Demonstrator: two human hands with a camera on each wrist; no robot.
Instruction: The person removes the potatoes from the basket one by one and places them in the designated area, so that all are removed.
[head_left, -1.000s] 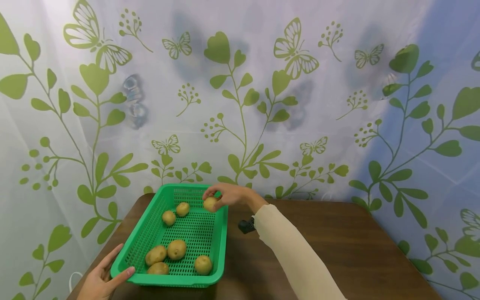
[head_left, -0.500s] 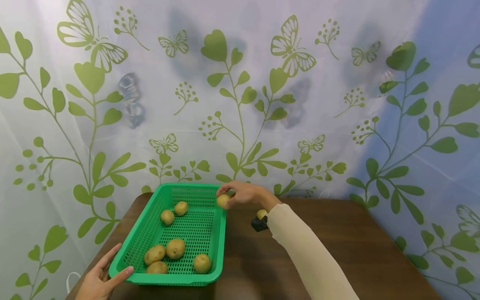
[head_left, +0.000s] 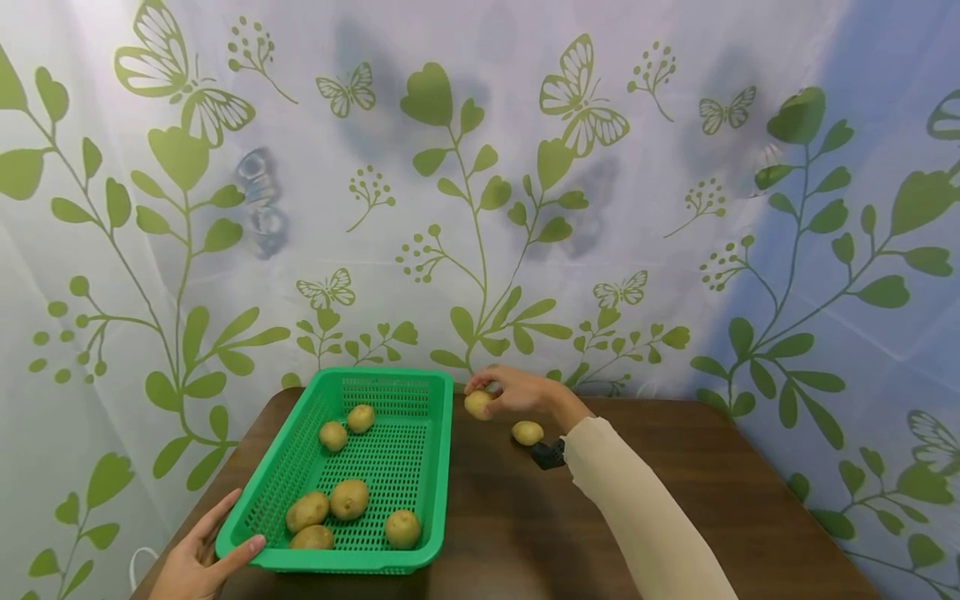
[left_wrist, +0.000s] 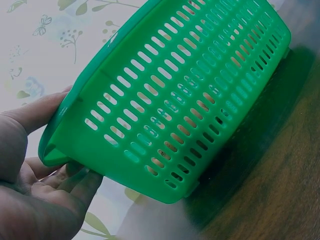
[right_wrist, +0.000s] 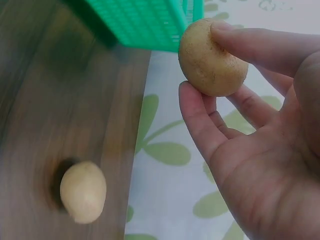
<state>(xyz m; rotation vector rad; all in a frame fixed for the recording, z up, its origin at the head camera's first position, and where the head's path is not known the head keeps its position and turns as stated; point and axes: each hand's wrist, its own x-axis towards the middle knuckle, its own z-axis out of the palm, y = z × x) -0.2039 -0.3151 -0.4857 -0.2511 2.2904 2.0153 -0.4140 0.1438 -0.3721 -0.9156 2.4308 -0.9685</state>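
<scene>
Between thumb and fingers my right hand (head_left: 517, 392) pinches a potato (right_wrist: 210, 57), just off the right side of the green basket (head_left: 447, 467) near the table's far edge. A second potato (head_left: 527, 432) lies on the table below and right of that hand; the right wrist view shows this potato (right_wrist: 83, 192) too. My left hand (head_left: 201, 554) grips the basket's near left corner, thumb over the rim, and in the left wrist view its fingers curl under the rim (left_wrist: 70, 120). Inside the basket sit several potatoes (head_left: 349, 500), some near the front and a pair toward the back left.
The brown wooden table (head_left: 600, 492) stretches right of the basket. Behind it hangs a curtain (head_left: 480, 208) printed with green leaves and butterflies. A black device (head_left: 548, 454) is at the right wrist. A white cable (head_left: 138, 567) shows at the lower left.
My right hand has carried the potato rightward, out over the basket's right rim. The potato on the table, hidden earlier behind the arm, has come into sight. My left hand stays on the corner.
</scene>
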